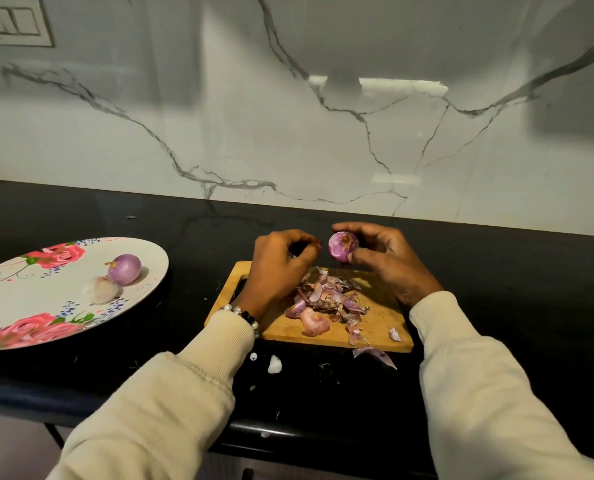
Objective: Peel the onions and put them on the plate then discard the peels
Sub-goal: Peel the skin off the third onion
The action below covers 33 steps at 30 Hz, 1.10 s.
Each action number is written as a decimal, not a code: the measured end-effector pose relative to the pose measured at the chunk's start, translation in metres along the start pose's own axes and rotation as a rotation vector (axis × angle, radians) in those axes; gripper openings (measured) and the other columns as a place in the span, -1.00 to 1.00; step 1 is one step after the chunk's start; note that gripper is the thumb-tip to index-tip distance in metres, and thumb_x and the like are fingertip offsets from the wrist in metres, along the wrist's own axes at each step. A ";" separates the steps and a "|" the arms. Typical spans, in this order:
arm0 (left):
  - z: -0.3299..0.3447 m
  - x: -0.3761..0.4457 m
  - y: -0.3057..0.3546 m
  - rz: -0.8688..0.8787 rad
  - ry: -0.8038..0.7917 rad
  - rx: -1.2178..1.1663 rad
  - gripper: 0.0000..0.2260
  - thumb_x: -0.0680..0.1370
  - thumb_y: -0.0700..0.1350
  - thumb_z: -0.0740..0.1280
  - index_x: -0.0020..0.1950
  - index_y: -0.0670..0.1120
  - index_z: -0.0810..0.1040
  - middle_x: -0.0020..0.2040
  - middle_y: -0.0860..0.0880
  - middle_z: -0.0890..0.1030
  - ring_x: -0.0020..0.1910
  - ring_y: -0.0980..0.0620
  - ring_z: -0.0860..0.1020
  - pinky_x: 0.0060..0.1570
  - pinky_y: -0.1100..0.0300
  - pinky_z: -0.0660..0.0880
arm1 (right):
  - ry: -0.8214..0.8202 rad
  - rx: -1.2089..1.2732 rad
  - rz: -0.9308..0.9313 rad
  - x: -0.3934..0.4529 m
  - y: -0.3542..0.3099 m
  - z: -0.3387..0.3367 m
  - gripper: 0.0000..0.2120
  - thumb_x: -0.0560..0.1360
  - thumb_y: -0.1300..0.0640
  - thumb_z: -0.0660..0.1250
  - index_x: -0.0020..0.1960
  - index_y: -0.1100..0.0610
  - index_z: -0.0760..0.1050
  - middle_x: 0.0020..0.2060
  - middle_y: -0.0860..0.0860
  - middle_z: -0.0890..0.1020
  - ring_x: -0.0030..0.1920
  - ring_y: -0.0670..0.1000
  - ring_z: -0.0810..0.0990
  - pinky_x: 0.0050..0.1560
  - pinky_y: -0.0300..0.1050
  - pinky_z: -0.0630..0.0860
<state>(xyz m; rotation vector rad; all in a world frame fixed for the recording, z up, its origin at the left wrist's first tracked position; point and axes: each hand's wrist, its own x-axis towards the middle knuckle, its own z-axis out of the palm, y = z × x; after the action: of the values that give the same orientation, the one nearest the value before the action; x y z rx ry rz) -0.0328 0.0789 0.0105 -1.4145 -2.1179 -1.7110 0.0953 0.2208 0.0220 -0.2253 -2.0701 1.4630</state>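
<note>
My right hand [389,261] grips a purple, partly peeled onion [342,247] above the far edge of a wooden cutting board [378,323]. Just left of the onion, my left hand [280,265] has curled fingers whose tips pinch a tiny reddish scrap of peel [319,242]. A heap of purple and brown peels [326,301] lies in the middle of the board under both hands. To the left, a floral plate [18,306] carries two peeled onions that touch each other: a purple one [125,269] and a pale one [101,289].
The board and plate sit on a black counter [496,278] against a white marble wall. Loose peel bits lie on the counter in front of the board: a purple piece [375,355] and a white piece [274,364]. The counter's front edge runs near my sleeves.
</note>
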 end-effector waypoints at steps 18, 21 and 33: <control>0.001 -0.008 0.010 -0.222 -0.131 -0.337 -0.87 0.53 -0.24 0.39 0.05 -0.16 0.69 -0.16 -0.05 0.72 -0.15 -0.02 0.70 -0.11 0.05 0.65 | -0.070 -0.050 -0.109 -0.003 -0.002 0.004 -0.60 0.44 0.40 0.42 0.22 0.10 0.60 0.14 0.03 0.66 0.20 0.00 0.61 0.22 -0.06 0.56; 0.001 -0.010 0.010 -0.196 -0.122 -0.272 -0.85 0.54 -0.25 0.37 0.06 -0.16 0.69 -0.17 -0.04 0.72 -0.18 0.00 0.69 -0.14 0.05 0.65 | -0.069 -0.069 -0.108 -0.004 -0.003 0.005 -0.59 0.43 0.42 0.43 0.20 0.08 0.61 0.13 0.02 0.66 0.18 -0.01 0.62 0.21 -0.07 0.57; 0.003 -0.007 0.003 -0.062 0.017 -0.035 -0.82 0.51 -0.31 0.36 0.03 -0.16 0.71 -0.16 -0.01 0.70 -0.18 0.11 0.65 -0.09 0.05 0.63 | -0.068 -0.067 -0.102 -0.005 -0.005 0.006 -0.57 0.40 0.43 0.45 0.18 0.06 0.62 0.09 -0.01 0.69 0.15 -0.04 0.64 0.14 -0.17 0.57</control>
<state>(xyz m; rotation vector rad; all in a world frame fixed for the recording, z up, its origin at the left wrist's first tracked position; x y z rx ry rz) -0.0252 0.0768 0.0076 -1.3517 -2.1552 -1.7845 0.0971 0.2118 0.0231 -0.0965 -2.1545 1.3590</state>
